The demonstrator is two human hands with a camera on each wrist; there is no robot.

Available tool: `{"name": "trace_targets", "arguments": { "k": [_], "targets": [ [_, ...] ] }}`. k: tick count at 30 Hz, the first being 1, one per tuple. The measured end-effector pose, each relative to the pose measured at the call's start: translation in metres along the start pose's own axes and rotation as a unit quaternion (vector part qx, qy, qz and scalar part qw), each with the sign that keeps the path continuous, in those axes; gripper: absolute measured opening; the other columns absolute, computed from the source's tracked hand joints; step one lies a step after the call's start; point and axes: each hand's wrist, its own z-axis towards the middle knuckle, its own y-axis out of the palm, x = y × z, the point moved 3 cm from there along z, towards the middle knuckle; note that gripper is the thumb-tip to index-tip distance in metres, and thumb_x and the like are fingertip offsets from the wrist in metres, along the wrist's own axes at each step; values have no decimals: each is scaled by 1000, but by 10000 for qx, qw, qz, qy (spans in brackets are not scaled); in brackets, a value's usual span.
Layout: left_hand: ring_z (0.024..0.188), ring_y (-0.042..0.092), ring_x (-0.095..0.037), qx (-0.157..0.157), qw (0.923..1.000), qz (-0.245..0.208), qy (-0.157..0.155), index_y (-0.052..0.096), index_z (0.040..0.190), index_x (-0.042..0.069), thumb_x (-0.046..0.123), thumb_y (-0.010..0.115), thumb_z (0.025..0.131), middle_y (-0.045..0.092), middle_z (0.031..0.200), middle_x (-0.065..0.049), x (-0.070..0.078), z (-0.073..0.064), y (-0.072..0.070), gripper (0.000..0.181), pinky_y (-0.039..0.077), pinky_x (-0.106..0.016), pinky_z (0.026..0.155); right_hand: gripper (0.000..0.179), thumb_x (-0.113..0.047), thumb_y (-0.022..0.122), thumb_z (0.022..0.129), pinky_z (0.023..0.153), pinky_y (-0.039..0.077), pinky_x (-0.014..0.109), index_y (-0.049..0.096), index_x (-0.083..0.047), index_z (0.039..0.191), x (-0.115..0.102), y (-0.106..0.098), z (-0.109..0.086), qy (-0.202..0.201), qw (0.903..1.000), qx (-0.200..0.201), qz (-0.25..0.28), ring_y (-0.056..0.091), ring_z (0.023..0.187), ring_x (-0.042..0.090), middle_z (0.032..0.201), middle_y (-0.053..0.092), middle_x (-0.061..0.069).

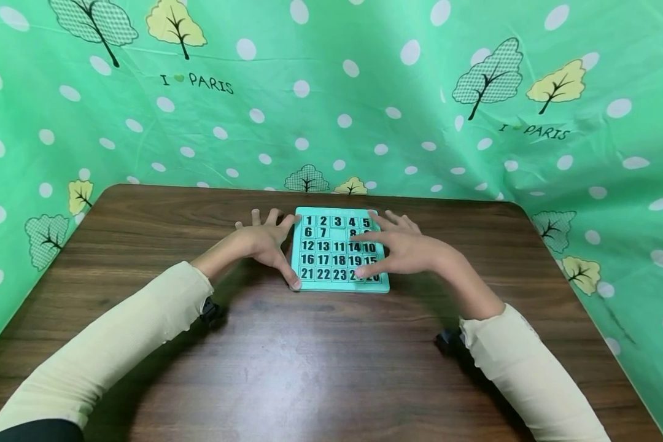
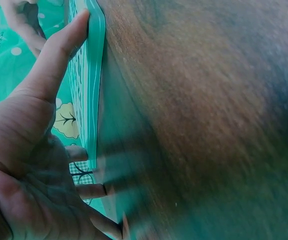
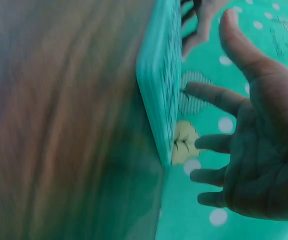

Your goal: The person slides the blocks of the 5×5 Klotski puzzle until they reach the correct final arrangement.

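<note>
A turquoise sliding number puzzle [image 1: 339, 286] lies flat on the wooden table, its numbered tiles facing up. In its second row, a gap shows between the 7 and the 8. My left hand [image 1: 265, 244] is spread at the puzzle's left side. Its thumb rests on the near left corner and its index finger reaches the far left corner; the other fingers extend past the edge. Over the puzzle's right side is my right hand [image 1: 411, 250], fingers stretched apart and partly covering the right-hand tiles. In the right wrist view, those fingers stand apart from the puzzle [image 3: 156, 95].
The brown wooden table [image 1: 254, 380] extends around the puzzle. Behind and beside it hangs a green cloth [image 1: 320, 80] with white dots and printed trees. Dark wrist devices sit under both light sleeves [image 1: 138, 325].
</note>
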Motion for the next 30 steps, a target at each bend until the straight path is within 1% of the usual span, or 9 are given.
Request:
{"name": "trace_targets", "arguments": {
  "k": [4,7,11,15,17,19,25,27,30],
  "targets": [
    [167,-13,-70,-53,10000,32,-23,1,183,34,76,102,65,-2,188,-22,-1,2,0,161,6,-98,123,88,-73,78,97,136,-3,82,53,-33,170,11,-6,-1,238,9997,72,-26,-2,175,58,191,2,21],
    [167,-14,-70,-58,10000,49,-36,-1,183,35,80,102,61,-3,188,-22,-3,5,3,166,6,-99,121,87,-75,76,96,135,-2,83,55,-33,169,14,-5,3,253,9997,0,-52,-2,174,60,191,2,22],
    [166,-14,-72,44,9999,112,-16,-3,182,40,88,100,51,-1,188,-21,-10,19,11,173,7,-101,119,84,-74,76,97,136,-1,82,56,-34,168,8,0,10,202,9997,-87,-50,-1,174,60,191,1,21],
    [165,-16,-74,130,9997,217,3,-4,182,42,91,99,49,-3,188,-19,-17,33,18,175,8,-102,116,86,-72,76,98,136,-1,82,52,-34,171,-1,4,16,55,9998,-163,-36,-4,175,58,192,-1,19],
    [165,-16,-73,122,9997,200,9,-4,182,42,90,99,50,-3,188,-19,-16,31,17,174,7,-102,117,87,-73,77,98,136,-2,82,51,-35,172,-3,4,17,-13,9999,-150,-21,-5,175,58,192,-1,19],
    [165,-16,-73,90,9999,124,25,-5,182,41,89,99,52,-3,188,-20,-12,22,13,173,6,-101,118,87,-74,76,97,136,-3,82,52,-34,171,-1,2,15,-23,10000,-93,3,-5,175,58,192,-1,19],
    [166,-15,-71,14,10000,25,88,0,183,35,79,101,64,-1,188,-21,0,0,2,163,4,-98,123,88,-73,78,96,136,-1,82,56,-30,168,19,-6,-3,364,9993,88,-47,-1,175,59,191,3,22],
    [166,-15,-71,19,10000,5,84,0,183,34,78,101,64,-2,187,-22,1,-1,1,162,5,-98,123,87,-74,78,96,136,0,83,58,-29,168,24,-7,-6,448,9989,83,-93,0,174,60,190,4,24],
    [166,-14,-72,64,10000,57,34,0,183,36,83,101,57,-2,188,-21,-4,7,5,168,5,-99,121,88,-74,77,96,135,1,84,56,-30,169,24,-5,-5,402,9992,25,-69,0,174,61,190,4,24]
  ]
}}
